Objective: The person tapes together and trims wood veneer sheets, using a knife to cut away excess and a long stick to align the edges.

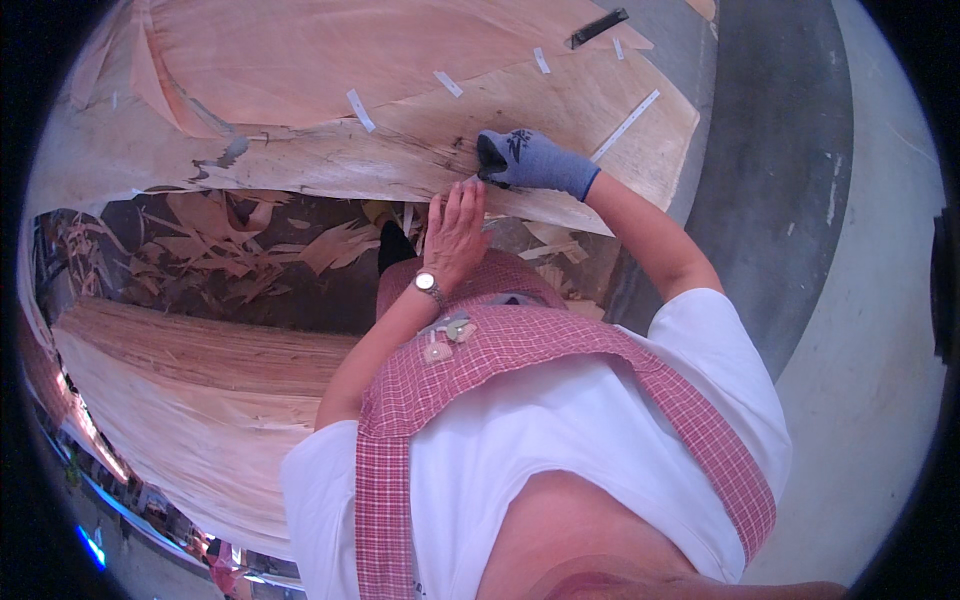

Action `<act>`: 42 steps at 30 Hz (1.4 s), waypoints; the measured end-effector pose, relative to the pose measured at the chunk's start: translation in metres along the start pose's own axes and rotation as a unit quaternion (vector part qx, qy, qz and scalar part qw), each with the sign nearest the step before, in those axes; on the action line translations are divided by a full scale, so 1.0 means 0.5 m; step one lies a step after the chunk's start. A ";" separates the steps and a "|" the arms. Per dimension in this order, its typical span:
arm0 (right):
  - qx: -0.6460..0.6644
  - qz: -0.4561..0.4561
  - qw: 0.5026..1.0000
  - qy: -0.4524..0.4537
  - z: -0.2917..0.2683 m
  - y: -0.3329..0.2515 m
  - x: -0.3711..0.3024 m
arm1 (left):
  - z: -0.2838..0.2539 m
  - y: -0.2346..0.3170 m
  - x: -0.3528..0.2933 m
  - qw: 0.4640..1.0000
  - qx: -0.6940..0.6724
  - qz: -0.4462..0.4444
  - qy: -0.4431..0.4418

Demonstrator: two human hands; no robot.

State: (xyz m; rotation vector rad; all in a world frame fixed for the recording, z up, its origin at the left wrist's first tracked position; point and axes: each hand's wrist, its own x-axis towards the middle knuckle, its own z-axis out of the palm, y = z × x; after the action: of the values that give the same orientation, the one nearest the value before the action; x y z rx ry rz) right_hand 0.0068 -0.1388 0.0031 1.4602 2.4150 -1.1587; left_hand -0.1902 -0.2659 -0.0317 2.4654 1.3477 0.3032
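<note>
Observed a pale wood sheet (400,150) spread before the person, near edge running just beyond the apron. Noted the left hand (455,235) bare, fingers extended and held close together, tips on that near edge. Could not establish any grip between thumb and fingers on this side. Recorded a round-faced watch (426,282) on the same wrist.

Found the right hand (530,163) in a blue glove with dark palm coating, just beside the left fingertips and above the sheet's edge. Noted fingers curled inward, tips partly hidden; could not determine anything held in them.

Noted dark streaks in the grain by the glove, and a ragged, greyish damaged patch (225,155) farther left. Counted four short white strips (361,111) spaced along the border with a pinker sheet (300,60), plus a longer white strip (625,125) to the right of the glove. Observed a black bar-shaped object (598,28) at the far side.

Recorded broken wood scraps (230,235) on the floor below, and layered wood sheets (180,410) at lower left. Noted a red checked apron (500,335) over a white shirt (530,425).
</note>
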 end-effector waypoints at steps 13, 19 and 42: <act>0.009 -0.019 1.000 -0.014 -0.009 0.012 -0.001 | -0.027 0.017 0.029 0.997 -0.065 -0.034 0.000; 0.004 -0.022 1.000 0.013 -0.009 0.005 -0.009 | -0.022 0.009 0.037 0.999 -0.032 -0.031 -0.020; -0.021 0.004 1.000 0.011 -0.067 0.096 -0.043 | -0.007 0.048 0.107 0.999 0.018 0.013 -0.031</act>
State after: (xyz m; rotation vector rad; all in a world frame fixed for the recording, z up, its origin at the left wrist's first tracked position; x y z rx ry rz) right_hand 0.0660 -0.1205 0.0095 1.4772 2.4311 -1.0897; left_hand -0.1442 -0.2322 -0.0178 2.5007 1.3082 0.2078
